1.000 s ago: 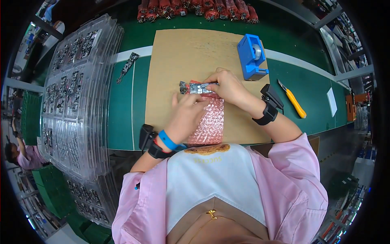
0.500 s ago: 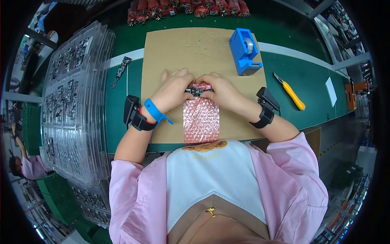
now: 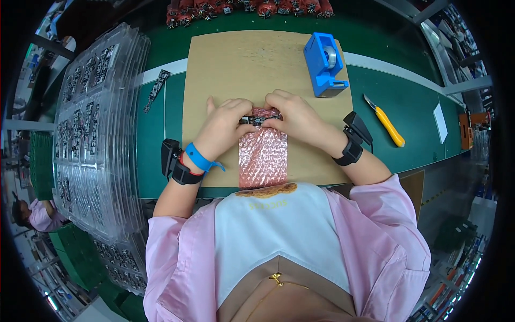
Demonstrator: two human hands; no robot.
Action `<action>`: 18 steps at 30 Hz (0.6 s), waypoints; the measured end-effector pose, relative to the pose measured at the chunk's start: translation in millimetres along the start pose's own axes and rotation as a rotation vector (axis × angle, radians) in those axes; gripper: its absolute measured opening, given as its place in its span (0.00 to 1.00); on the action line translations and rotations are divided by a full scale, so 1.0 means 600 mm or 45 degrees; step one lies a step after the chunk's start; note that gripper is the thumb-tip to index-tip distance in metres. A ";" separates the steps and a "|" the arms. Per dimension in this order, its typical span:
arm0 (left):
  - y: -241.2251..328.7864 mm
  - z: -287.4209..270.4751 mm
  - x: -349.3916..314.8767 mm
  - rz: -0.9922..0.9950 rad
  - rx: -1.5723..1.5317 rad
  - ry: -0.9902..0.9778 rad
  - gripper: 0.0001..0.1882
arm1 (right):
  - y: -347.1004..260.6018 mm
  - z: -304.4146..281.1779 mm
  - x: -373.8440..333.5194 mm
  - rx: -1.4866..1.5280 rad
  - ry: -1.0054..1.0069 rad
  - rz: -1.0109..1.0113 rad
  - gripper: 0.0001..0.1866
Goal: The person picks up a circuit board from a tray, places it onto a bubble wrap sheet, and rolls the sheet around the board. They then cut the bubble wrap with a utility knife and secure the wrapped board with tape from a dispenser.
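Note:
A strip of pink bubble wrap [image 3: 263,158] lies lengthwise on the brown cardboard sheet [image 3: 241,59], its near end at my shirt. Across its far part lies a small dark circuit board [image 3: 253,120], with a bit of the wrap showing beyond it. My left hand [image 3: 228,118] pinches the board's left end, thumb on the near side and fingers on the far side. My right hand [image 3: 287,115] grips the right end the same way, fingers curled at the wrap's far edge. The fingertips partly cover both ends of the board.
A blue tape dispenser [image 3: 324,67] stands at the cardboard's far right. Right of it lies a yellow-handled cutter [image 3: 390,126]. Another circuit board [image 3: 156,91] lies left of the cardboard. Stacked clear plastic trays [image 3: 99,134] of boards stand at left. Several red-wrapped bundles [image 3: 266,8] line the far edge.
Both hands remain at the board's ends; the fingers have shifted slightly and the left hand sits a little further left. The whole view has moved slightly.

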State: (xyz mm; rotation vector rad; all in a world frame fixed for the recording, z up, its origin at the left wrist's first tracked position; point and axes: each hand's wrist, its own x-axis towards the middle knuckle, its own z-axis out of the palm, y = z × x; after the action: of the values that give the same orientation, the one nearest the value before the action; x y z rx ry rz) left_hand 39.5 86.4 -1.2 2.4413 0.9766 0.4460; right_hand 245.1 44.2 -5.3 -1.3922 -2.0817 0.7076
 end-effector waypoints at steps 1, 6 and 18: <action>-0.001 -0.004 0.006 0.014 0.000 -0.048 0.12 | -0.001 0.001 -0.003 0.011 0.039 0.010 0.16; -0.006 0.001 0.007 0.049 0.013 -0.056 0.09 | -0.009 0.003 -0.011 0.094 0.135 -0.015 0.14; -0.027 0.019 -0.015 0.122 -0.013 0.121 0.05 | 0.003 0.038 -0.046 0.184 0.352 -0.100 0.09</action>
State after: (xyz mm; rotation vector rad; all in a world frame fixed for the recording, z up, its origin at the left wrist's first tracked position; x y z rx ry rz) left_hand 29.4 87.2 -20.3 2.4852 0.8955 0.6030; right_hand 239.7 15.9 -26.8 -1.2445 -1.8225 0.5841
